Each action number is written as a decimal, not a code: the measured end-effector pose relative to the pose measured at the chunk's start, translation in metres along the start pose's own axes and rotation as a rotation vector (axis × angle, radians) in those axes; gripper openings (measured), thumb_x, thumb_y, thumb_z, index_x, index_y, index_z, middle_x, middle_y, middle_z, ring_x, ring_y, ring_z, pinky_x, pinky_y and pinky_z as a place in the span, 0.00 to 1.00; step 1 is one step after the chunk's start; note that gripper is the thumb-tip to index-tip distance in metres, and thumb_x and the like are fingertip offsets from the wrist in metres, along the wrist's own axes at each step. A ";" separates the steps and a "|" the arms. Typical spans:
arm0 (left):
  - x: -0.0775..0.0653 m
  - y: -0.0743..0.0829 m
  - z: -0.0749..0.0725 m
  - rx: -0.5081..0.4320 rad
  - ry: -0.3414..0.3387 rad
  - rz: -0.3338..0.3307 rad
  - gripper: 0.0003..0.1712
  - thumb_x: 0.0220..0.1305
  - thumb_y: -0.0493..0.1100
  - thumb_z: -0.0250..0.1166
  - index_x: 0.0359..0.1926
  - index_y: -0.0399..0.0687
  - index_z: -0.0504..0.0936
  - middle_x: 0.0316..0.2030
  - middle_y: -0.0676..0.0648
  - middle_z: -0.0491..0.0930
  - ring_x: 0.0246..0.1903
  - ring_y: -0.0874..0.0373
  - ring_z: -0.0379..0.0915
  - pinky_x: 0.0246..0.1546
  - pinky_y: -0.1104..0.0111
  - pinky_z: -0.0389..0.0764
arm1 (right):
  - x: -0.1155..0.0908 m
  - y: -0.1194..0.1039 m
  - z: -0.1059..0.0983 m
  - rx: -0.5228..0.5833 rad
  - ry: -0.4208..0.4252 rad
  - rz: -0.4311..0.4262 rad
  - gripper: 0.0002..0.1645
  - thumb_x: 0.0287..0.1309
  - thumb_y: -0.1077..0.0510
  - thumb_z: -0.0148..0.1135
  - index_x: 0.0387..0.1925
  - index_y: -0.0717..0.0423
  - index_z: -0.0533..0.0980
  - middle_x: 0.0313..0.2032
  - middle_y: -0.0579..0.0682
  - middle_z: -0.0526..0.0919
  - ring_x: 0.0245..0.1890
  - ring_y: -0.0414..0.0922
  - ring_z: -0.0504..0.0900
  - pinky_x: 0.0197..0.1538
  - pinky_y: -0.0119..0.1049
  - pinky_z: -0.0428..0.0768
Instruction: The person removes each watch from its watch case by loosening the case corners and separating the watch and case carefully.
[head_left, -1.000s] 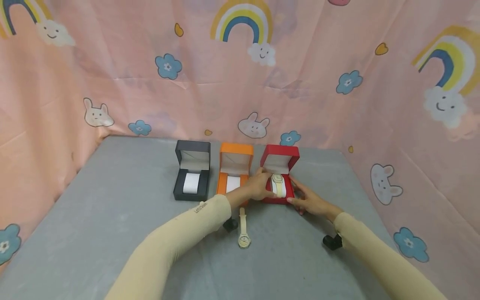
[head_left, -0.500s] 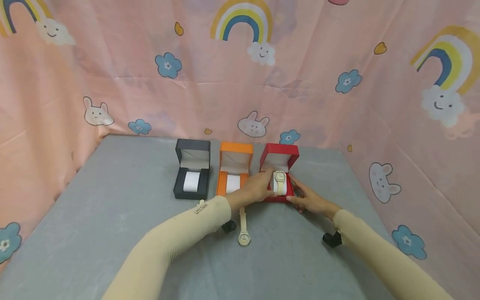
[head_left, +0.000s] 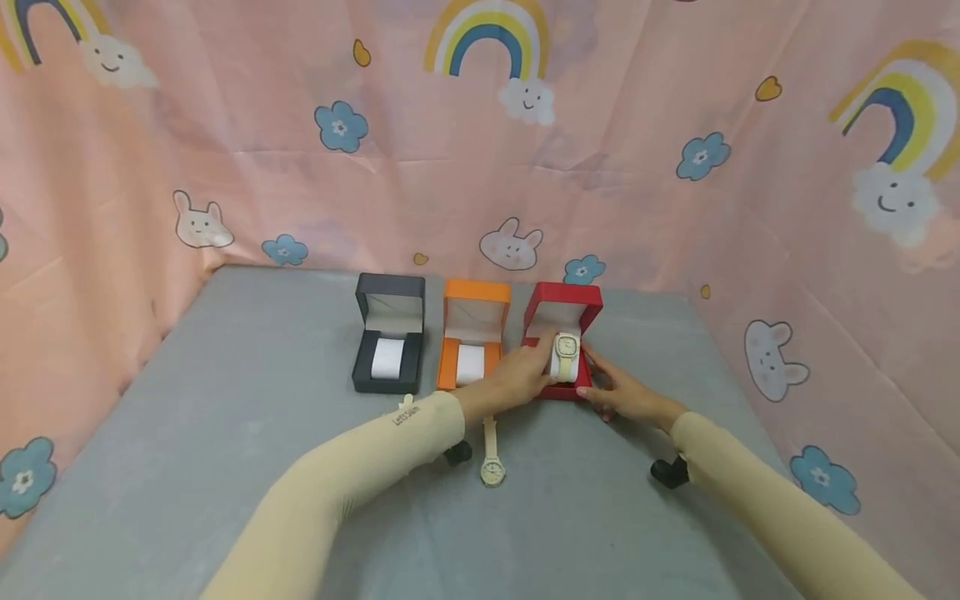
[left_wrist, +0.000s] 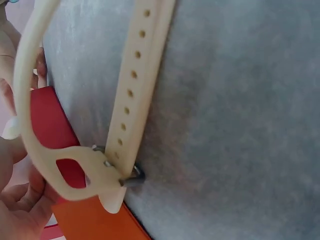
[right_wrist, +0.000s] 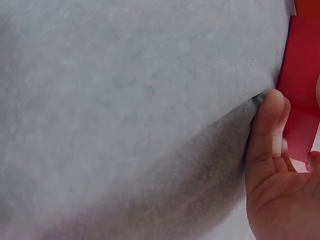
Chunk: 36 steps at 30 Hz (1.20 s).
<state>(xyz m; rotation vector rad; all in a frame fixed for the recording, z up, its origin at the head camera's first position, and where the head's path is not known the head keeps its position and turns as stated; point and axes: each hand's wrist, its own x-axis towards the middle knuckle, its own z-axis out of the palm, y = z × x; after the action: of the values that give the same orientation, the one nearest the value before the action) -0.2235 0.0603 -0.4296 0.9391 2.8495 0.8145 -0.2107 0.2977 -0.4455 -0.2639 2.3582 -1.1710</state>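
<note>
A cream watch (head_left: 567, 347) with a squarish face sits around a white cushion (head_left: 556, 367) inside the raised-lid red watch box (head_left: 562, 392). My left hand (head_left: 522, 375) holds the cushion from its left side, fingers behind and thumb in front, covering part of the box. From the right, my right hand (head_left: 626, 397) grips the box's side, thumb at the front corner. In the right wrist view, fingers (right_wrist: 270, 115) lie along the red wall. Below my left wrist, a round-faced cream watch (head_left: 492, 471) lies flat on the grey table.
Left of the red box stand an orange watch box (head_left: 448, 367) and a black watch box (head_left: 363, 367), lids up, each with a white cushion. A pale strap tip (head_left: 406, 402) shows behind my left sleeve. A buckled cream strap (left_wrist: 132, 85) fills the left wrist view's foreground.
The watch and its cushion have shifted slightly right and up within the red box, my left hand moving with them. My right hand stays at the box. The head view has shifted slightly.
</note>
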 end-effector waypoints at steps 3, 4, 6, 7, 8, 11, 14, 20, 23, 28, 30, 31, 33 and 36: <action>0.000 0.000 -0.001 -0.021 0.025 -0.007 0.43 0.66 0.46 0.70 0.73 0.46 0.55 0.43 0.42 0.86 0.36 0.55 0.82 0.39 0.66 0.82 | 0.001 0.000 -0.001 0.000 0.001 -0.021 0.57 0.69 0.49 0.63 0.81 0.37 0.33 0.70 0.67 0.54 0.33 0.50 0.76 0.33 0.40 0.82; 0.001 -0.001 -0.001 -0.037 0.029 -0.014 0.43 0.66 0.46 0.70 0.73 0.47 0.55 0.44 0.41 0.86 0.36 0.55 0.82 0.39 0.66 0.82 | 0.001 0.001 -0.001 0.001 0.001 -0.026 0.58 0.69 0.49 0.63 0.81 0.37 0.33 0.70 0.67 0.54 0.32 0.49 0.76 0.32 0.40 0.82; 0.002 -0.001 -0.002 -0.070 0.035 -0.029 0.44 0.65 0.47 0.71 0.73 0.47 0.56 0.47 0.41 0.86 0.38 0.54 0.83 0.42 0.65 0.83 | 0.001 0.001 -0.002 0.002 0.000 -0.030 0.58 0.69 0.50 0.63 0.81 0.38 0.33 0.70 0.67 0.54 0.31 0.49 0.76 0.32 0.40 0.82; 0.003 -0.001 -0.004 -0.083 0.035 -0.037 0.44 0.65 0.48 0.71 0.73 0.47 0.56 0.49 0.41 0.85 0.39 0.54 0.83 0.45 0.64 0.83 | 0.002 0.001 -0.001 0.004 0.002 -0.031 0.57 0.69 0.50 0.63 0.81 0.39 0.33 0.70 0.68 0.54 0.30 0.49 0.76 0.31 0.40 0.82; 0.004 -0.001 -0.006 -0.103 0.034 -0.050 0.44 0.65 0.48 0.71 0.74 0.47 0.56 0.52 0.41 0.84 0.42 0.53 0.83 0.48 0.63 0.83 | 0.002 0.001 -0.001 0.002 0.005 -0.029 0.58 0.69 0.50 0.63 0.82 0.39 0.33 0.70 0.68 0.54 0.30 0.49 0.76 0.32 0.40 0.82; 0.004 -0.002 -0.010 -0.144 0.022 -0.089 0.46 0.64 0.48 0.71 0.75 0.48 0.55 0.55 0.43 0.83 0.43 0.54 0.81 0.51 0.63 0.83 | 0.002 -0.002 0.001 -0.014 0.016 -0.009 0.58 0.68 0.50 0.64 0.82 0.40 0.34 0.70 0.67 0.55 0.31 0.48 0.77 0.32 0.39 0.82; 0.002 -0.003 -0.015 -0.190 0.022 -0.111 0.47 0.64 0.48 0.72 0.76 0.48 0.55 0.56 0.43 0.82 0.45 0.54 0.81 0.53 0.63 0.82 | 0.002 -0.003 0.004 -0.017 0.023 -0.010 0.58 0.67 0.49 0.64 0.82 0.40 0.35 0.70 0.67 0.55 0.31 0.48 0.77 0.33 0.39 0.82; -0.005 -0.004 -0.025 -0.275 0.028 -0.135 0.47 0.62 0.47 0.73 0.76 0.50 0.58 0.57 0.45 0.81 0.51 0.54 0.80 0.51 0.65 0.83 | 0.000 -0.003 -0.001 -0.022 0.021 -0.008 0.57 0.67 0.50 0.65 0.82 0.42 0.37 0.70 0.69 0.57 0.35 0.49 0.79 0.36 0.40 0.83; -0.010 -0.006 -0.029 -0.279 0.025 -0.159 0.47 0.61 0.48 0.74 0.76 0.52 0.59 0.54 0.46 0.82 0.46 0.56 0.80 0.42 0.68 0.83 | -0.001 -0.005 -0.006 -0.041 0.024 0.012 0.57 0.66 0.51 0.66 0.82 0.45 0.39 0.69 0.70 0.59 0.37 0.49 0.81 0.37 0.40 0.84; -0.017 -0.012 -0.031 -0.286 0.013 -0.181 0.47 0.60 0.48 0.75 0.75 0.54 0.60 0.51 0.47 0.85 0.44 0.57 0.81 0.36 0.71 0.79 | -0.003 -0.009 -0.011 -0.040 0.027 0.017 0.53 0.67 0.51 0.65 0.81 0.50 0.43 0.68 0.71 0.62 0.37 0.49 0.83 0.39 0.40 0.86; -0.019 -0.014 -0.032 -0.292 0.010 -0.179 0.47 0.60 0.48 0.75 0.75 0.54 0.61 0.52 0.47 0.85 0.46 0.57 0.81 0.38 0.71 0.79 | -0.004 -0.009 -0.012 -0.041 0.042 0.007 0.51 0.68 0.50 0.63 0.81 0.51 0.46 0.68 0.71 0.63 0.37 0.48 0.84 0.40 0.39 0.86; -0.020 -0.016 -0.032 -0.298 0.007 -0.176 0.47 0.60 0.48 0.75 0.75 0.54 0.61 0.52 0.47 0.85 0.47 0.57 0.81 0.39 0.70 0.79 | -0.004 -0.009 -0.012 -0.038 0.053 -0.002 0.49 0.69 0.50 0.63 0.81 0.53 0.47 0.67 0.71 0.64 0.37 0.48 0.84 0.40 0.39 0.86; -0.022 -0.017 -0.033 -0.315 -0.005 -0.169 0.47 0.59 0.47 0.75 0.75 0.53 0.61 0.52 0.46 0.84 0.47 0.56 0.81 0.41 0.69 0.80 | -0.004 -0.010 -0.012 -0.041 0.080 -0.014 0.47 0.69 0.50 0.62 0.80 0.54 0.49 0.67 0.70 0.65 0.37 0.48 0.84 0.41 0.39 0.86; -0.026 -0.020 -0.035 -0.339 -0.034 -0.161 0.47 0.60 0.47 0.75 0.75 0.53 0.61 0.52 0.45 0.84 0.47 0.56 0.80 0.43 0.67 0.81 | -0.004 -0.011 -0.011 -0.038 0.123 -0.044 0.44 0.70 0.51 0.61 0.79 0.56 0.53 0.67 0.70 0.67 0.39 0.51 0.85 0.41 0.40 0.86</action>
<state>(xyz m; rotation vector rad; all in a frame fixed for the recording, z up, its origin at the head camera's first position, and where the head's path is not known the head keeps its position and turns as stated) -0.2191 0.0159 -0.4129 0.6632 2.5958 1.1960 -0.2127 0.2998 -0.4297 -0.2644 2.4948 -1.1945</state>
